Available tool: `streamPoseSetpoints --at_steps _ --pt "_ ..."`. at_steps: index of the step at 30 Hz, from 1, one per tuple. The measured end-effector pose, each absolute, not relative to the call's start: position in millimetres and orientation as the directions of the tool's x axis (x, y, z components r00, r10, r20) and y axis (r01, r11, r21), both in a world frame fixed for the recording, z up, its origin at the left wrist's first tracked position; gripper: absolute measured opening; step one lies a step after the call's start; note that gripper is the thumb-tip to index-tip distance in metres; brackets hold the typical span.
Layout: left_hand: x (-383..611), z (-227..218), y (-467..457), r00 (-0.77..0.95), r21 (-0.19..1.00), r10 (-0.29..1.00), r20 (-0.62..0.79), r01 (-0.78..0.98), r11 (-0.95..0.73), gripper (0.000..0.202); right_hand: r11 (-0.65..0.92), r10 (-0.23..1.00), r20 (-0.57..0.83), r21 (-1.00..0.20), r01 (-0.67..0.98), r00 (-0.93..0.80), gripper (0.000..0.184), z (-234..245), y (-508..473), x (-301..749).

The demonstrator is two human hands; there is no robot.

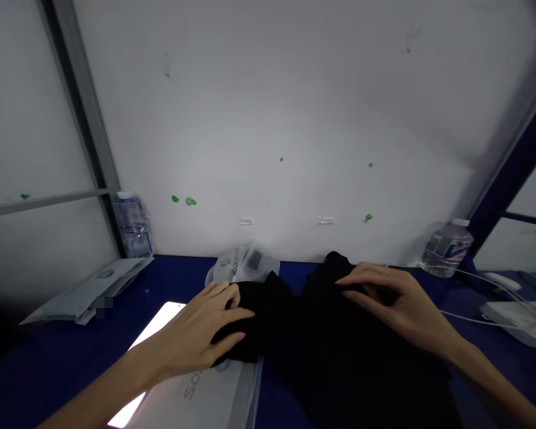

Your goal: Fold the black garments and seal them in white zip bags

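Note:
A black cloth garment (366, 369) lies bunched across the middle of the desk; its dark folds hide its exact kind. My left hand (205, 330) rests on its left part, index finger and thumb stretched apart over the fabric. At the upper right of the garment is my right hand (395, 304), its thumb and forefinger tips close to the cloth with a small gap between them. Beneath my left forearm are a phone with a bright white screen (161, 319) and a pale printed plastic bag (205, 396), partly covered by the cloth.
Another plastic bag (245, 262) stands against the white wall (268, 119). Flat grey packets (89, 289) lie on the blue desk (22, 369) at left, near a water bottle (134, 226). On the right are a labelled bottle (447, 247), white cables and a white device (518, 322).

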State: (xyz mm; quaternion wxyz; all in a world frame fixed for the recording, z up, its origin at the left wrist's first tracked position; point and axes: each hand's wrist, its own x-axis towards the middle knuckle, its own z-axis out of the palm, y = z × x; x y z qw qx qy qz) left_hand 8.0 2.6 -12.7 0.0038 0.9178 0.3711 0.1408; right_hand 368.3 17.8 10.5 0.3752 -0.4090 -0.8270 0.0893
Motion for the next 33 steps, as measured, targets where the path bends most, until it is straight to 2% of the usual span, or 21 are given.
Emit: streamPoseSetpoints --at_steps 4,10,16,18,20,23,26,30,33 --pt "16 -13 -3 0.694 0.092 0.673 0.258 0.675 -0.732 0.021 0.686 0.722 0.556 -0.500 0.528 -0.412 0.016 13 12 366" --pt "20 -11 -4 0.694 0.069 0.649 0.313 0.664 -0.744 0.013 0.693 0.694 0.647 -0.479 0.540 -0.317 0.012 13 13 366" --pt "9 1 1 0.524 -0.021 0.605 0.600 0.766 -0.643 0.010 0.623 0.692 0.705 -0.478 0.620 -0.152 0.006 14 17 371" --pt "5 2 3 0.482 -0.024 0.596 0.643 0.790 -0.613 0.009 0.586 0.699 0.705 -0.467 0.662 -0.120 0.009 13 18 373" --pt "3 1 4 0.443 0.028 0.621 0.646 0.800 -0.600 0.007 0.564 0.702 0.703 -0.453 0.691 -0.113 0.015 11 19 374" --pt "3 0 4 0.324 0.221 0.711 0.624 0.799 -0.559 0.005 0.553 0.711 0.691 -0.431 0.713 -0.133 0.023 9 21 374" --pt "5 4 2 0.221 0.402 0.800 0.558 0.771 -0.494 0.006 0.536 0.749 0.644 -0.449 0.714 -0.157 0.022 10 20 374" --pt "1 15 2 0.250 0.546 0.855 0.454 0.681 -0.489 0.004 0.508 0.822 0.537 -0.545 0.667 -0.187 0.027 16 16 373" --pt "-2 22 2 0.276 0.635 0.878 0.390 0.610 -0.474 0.005 0.473 0.847 0.507 -0.584 0.660 -0.158 0.033 19 18 374"
